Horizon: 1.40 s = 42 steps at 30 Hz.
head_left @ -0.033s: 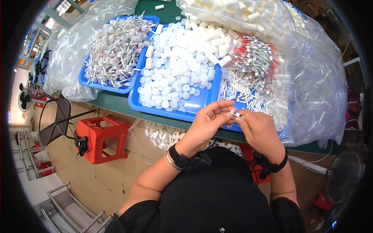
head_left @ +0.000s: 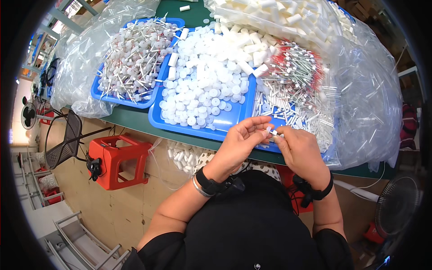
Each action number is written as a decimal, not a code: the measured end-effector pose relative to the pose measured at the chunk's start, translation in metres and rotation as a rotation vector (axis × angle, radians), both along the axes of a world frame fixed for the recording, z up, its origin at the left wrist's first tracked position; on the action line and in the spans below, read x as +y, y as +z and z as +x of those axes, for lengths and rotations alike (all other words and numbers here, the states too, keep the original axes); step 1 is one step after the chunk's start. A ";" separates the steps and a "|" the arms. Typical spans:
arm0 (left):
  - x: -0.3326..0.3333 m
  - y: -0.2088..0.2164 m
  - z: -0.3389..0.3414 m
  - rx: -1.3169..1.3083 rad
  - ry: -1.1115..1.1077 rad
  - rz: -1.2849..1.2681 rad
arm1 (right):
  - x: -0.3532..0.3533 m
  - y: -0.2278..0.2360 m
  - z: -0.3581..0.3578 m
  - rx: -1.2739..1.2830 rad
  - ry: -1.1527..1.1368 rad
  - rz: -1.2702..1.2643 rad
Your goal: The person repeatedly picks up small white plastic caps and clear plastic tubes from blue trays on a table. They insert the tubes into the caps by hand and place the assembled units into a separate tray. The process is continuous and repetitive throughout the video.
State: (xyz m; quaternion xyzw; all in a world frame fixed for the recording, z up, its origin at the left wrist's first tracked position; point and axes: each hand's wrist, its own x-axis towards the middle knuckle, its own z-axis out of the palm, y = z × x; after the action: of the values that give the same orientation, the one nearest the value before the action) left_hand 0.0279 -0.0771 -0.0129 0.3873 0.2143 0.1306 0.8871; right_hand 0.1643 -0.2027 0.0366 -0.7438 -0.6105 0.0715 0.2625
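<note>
My left hand [head_left: 245,140] is over the front edge of the trays, with thumb and fingertips pinching a small translucent white piece [head_left: 269,130]. Close against it, my right hand [head_left: 300,150] pinches a small white part [head_left: 276,133] between thumb and index finger. The fingers partly cover both pieces, so I cannot tell how they join. Beyond the left hand, a blue tray [head_left: 227,121] holds a heap of translucent white discs [head_left: 191,96] and thick white foam-like cylinders [head_left: 252,49]. Thin white tubes [head_left: 288,114] and red-and-grey wired pieces [head_left: 297,67] lie past the right hand.
Another blue tray [head_left: 101,96] at the far left holds many disc-and-stem pieces [head_left: 135,58]. Clear plastic bags [head_left: 366,99] flank the green table [head_left: 135,119]. A red stool [head_left: 114,157], a mesh chair [head_left: 67,139] and a fan [head_left: 397,204] stand around it.
The fingertips of my right hand have shifted very slightly at the small white part. Nothing else has visibly moved.
</note>
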 end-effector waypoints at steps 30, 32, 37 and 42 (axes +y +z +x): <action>0.012 0.006 -0.001 0.030 0.202 -0.205 | 0.000 -0.035 0.039 -0.243 -0.181 -0.091; 0.010 0.002 -0.002 0.025 0.158 -0.201 | 0.001 -0.046 0.037 -0.291 -0.197 -0.131; 0.009 -0.003 -0.003 0.023 0.128 -0.212 | 0.003 -0.044 0.035 -0.181 -0.273 -0.133; 0.011 -0.004 -0.003 0.022 0.129 -0.230 | 0.000 -0.016 0.023 0.183 -0.217 -0.017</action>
State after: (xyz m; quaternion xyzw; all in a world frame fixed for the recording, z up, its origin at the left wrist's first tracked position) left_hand 0.0252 -0.0666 -0.0167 0.2697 0.2620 0.1576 0.9131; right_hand 0.1873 -0.2028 0.0202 -0.7981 -0.4994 0.1154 0.3168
